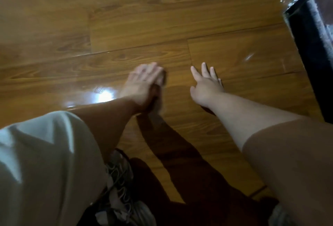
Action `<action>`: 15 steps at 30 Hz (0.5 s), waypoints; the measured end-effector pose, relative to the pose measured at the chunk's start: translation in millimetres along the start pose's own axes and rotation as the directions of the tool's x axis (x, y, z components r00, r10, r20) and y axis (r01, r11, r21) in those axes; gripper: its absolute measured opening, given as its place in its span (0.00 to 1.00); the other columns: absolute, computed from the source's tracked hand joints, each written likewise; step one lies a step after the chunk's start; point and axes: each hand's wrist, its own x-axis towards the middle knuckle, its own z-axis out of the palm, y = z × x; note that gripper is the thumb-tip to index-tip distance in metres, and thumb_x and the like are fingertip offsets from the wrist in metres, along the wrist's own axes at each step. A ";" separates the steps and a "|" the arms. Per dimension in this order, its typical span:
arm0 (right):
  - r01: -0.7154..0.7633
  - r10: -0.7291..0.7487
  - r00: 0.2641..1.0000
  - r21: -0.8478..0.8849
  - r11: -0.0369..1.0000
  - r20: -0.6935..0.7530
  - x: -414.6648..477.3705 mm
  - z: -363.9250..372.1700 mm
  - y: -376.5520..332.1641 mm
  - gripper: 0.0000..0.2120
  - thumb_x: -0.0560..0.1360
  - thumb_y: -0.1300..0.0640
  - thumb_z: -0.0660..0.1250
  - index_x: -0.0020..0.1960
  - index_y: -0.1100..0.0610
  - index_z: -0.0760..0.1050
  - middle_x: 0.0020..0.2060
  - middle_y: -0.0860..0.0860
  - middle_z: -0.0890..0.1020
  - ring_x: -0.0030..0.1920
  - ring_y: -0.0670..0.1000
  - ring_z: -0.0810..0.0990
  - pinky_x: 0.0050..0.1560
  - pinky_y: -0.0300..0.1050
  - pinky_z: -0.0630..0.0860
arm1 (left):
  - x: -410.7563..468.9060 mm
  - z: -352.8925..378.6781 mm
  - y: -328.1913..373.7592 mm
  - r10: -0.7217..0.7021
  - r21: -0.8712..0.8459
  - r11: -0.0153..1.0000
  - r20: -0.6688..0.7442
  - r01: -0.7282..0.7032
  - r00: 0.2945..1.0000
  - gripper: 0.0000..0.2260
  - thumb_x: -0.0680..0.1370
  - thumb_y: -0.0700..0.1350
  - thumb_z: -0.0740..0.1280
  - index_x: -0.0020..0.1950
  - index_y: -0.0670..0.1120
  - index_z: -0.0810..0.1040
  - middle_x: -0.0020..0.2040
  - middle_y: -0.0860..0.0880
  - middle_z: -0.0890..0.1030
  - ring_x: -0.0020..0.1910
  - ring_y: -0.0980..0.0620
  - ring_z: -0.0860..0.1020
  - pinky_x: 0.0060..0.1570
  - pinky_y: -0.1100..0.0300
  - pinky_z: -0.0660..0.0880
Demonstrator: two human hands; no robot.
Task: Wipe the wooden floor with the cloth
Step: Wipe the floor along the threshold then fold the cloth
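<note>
Pressing flat on the wooden floor point(162, 27), the blurred left hand point(144, 80) may cover the cloth, though I cannot tell, while the right hand point(207, 83), spread and empty, lies just beside it.

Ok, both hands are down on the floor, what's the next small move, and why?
Probably brace on the right hand and sweep the left hand sideways across the floor. The left is blurred over what may be the cloth, though that is unclear; the right lies flat, fingers spread, holding nothing.
</note>
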 end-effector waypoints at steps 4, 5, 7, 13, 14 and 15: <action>-0.054 0.055 0.998 -0.022 0.998 0.037 -19.0 9.6 -0.4 0.33 0.81 0.58 0.55 0.77 0.40 0.40 0.76 0.44 0.34 0.76 0.52 0.35 0.75 0.55 0.44 | -70.8 -15.8 -97.2 -0.700 -0.075 0.714 -0.095 0.696 0.708 0.25 0.81 0.47 0.57 0.78 0.53 0.54 0.79 0.51 0.51 0.76 0.41 0.51 0.71 0.41 0.53; -0.068 0.069 0.997 -0.023 0.997 0.045 -19.4 8.4 -0.7 0.34 0.81 0.60 0.55 0.77 0.40 0.40 0.76 0.44 0.33 0.76 0.52 0.35 0.74 0.55 0.45 | -69.6 -19.3 -100.4 -0.815 -0.134 0.580 -0.083 0.804 0.574 0.26 0.81 0.46 0.57 0.78 0.51 0.54 0.79 0.50 0.51 0.76 0.39 0.52 0.72 0.42 0.52; -0.101 0.101 0.995 -0.011 0.995 0.007 -24.2 8.5 -8.3 0.36 0.79 0.65 0.53 0.77 0.40 0.40 0.76 0.45 0.33 0.76 0.53 0.35 0.74 0.55 0.45 | -55.8 -26.2 -87.9 -0.918 -0.224 0.396 -0.074 0.890 0.390 0.25 0.81 0.44 0.55 0.78 0.47 0.54 0.79 0.46 0.51 0.75 0.39 0.53 0.73 0.46 0.49; -0.088 0.089 0.996 -0.034 0.996 0.015 -35.5 30.6 -28.8 0.40 0.76 0.68 0.53 0.76 0.38 0.41 0.76 0.46 0.33 0.76 0.55 0.34 0.73 0.55 0.45 | -39.1 -0.6 9.5 -0.258 0.011 0.966 0.056 0.258 0.965 0.28 0.79 0.40 0.58 0.78 0.46 0.53 0.78 0.44 0.50 0.76 0.38 0.49 0.74 0.45 0.45; -0.061 0.062 0.998 -0.036 0.997 0.024 -36.5 31.5 -31.3 0.39 0.76 0.66 0.53 0.76 0.38 0.42 0.76 0.46 0.33 0.76 0.55 0.34 0.74 0.55 0.45 | -39.7 -2.7 18.5 0.009 -0.037 0.999 0.192 -0.002 0.981 0.30 0.78 0.40 0.60 0.78 0.49 0.52 0.79 0.47 0.48 0.77 0.41 0.46 0.74 0.46 0.42; -0.041 0.043 0.999 -0.050 0.998 0.029 -39.5 35.5 -30.1 0.38 0.76 0.65 0.54 0.76 0.38 0.42 0.76 0.47 0.33 0.76 0.55 0.34 0.74 0.55 0.44 | -43.9 -3.1 18.9 0.184 -0.060 0.983 0.290 -0.174 0.939 0.31 0.79 0.41 0.60 0.79 0.51 0.51 0.79 0.49 0.47 0.77 0.43 0.44 0.74 0.47 0.42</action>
